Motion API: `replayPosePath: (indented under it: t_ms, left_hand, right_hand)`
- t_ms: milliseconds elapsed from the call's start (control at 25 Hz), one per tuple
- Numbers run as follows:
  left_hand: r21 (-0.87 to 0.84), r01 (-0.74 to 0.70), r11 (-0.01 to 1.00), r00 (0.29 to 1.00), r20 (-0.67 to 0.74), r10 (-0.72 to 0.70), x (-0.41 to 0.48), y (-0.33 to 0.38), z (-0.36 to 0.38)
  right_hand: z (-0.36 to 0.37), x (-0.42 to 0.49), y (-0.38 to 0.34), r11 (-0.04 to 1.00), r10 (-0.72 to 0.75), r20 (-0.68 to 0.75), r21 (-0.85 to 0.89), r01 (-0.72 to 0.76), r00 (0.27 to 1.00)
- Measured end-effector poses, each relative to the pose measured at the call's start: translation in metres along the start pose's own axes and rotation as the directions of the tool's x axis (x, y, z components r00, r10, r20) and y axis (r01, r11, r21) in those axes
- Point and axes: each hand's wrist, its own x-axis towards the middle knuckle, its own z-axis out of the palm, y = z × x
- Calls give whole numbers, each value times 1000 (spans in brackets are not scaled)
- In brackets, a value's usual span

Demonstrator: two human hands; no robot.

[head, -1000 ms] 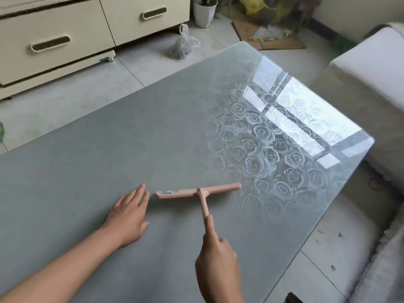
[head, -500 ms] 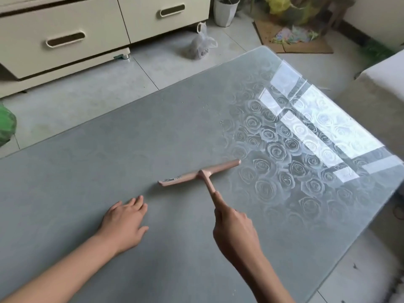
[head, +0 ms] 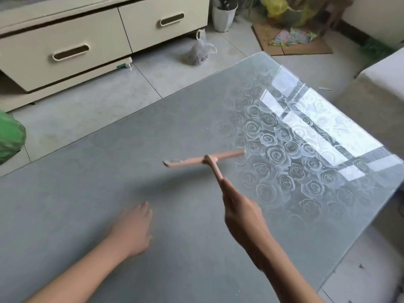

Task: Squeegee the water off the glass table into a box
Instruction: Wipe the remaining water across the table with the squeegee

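Grey-green frosted glass fills most of the view: the glass table [head: 135, 154] runs off the left and bottom edges, so only its far edge and right-hand corners show. Over the table's right half a rose pattern shines under a bright window reflection. A few small water drops [head: 222, 127] sit near the table's middle; any other wet on the matte part is too faint to make out.

Over the table's centre is the pink squeegee [head: 204, 160], its blade crosswise and smeared by motion. A soft shadow lies on the glass apart from it, toward the person, so the blade looks lifted, though contact cannot be ruled out. The right hand [head: 242, 215] is curled round the handle's near end and hides it; blur keeps the single fingers from being told apart. The left hand [head: 132, 228] lies palm down on the table's near part, fingers loose and together, holding nothing. Both forearms are cut off by the bottom edge.

Beyond the table's far edge, on the tiled floor, stands a cream drawer cabinet [head: 87, 42], cropped at the top and left, both drawers closed. Next to it a knotted clear plastic bag [head: 200, 51] holds something dark and unreadable. A white pot [head: 224, 18] holds a plant cut off by the frame. Flat cardboard [head: 306, 49] carries coloured scraps, with a yellow bag [head: 276, 6] behind it. Left of the table, a green bag [head: 9, 136] is half out of view. Right of the table is a pale cushioned seat [head: 380, 84], mostly cropped.
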Motion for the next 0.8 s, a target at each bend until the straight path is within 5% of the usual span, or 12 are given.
replayPosePath:
  t_ms: [200,480,640,800]
  left_hand:
    - [-29,97,995,989,-111,-99,-13,32,-1]
    - [40,-117,992,982,-141,121,-34,95,31]
    - [118,-124,985,983,-121,139,-31,109,37]
    - [136,-122,983,975,-169,145,-27,104,42]
  right_hand:
    - [-29,-143,78,989,148,102,4,-149,984]
    - [-23,-316,120,959,281,50,-54,-278,959]
    - [7,-308,113,930,356,61,-121,-347,933]
    - [17,-186,89,957,283,-18,-69,-283,959]
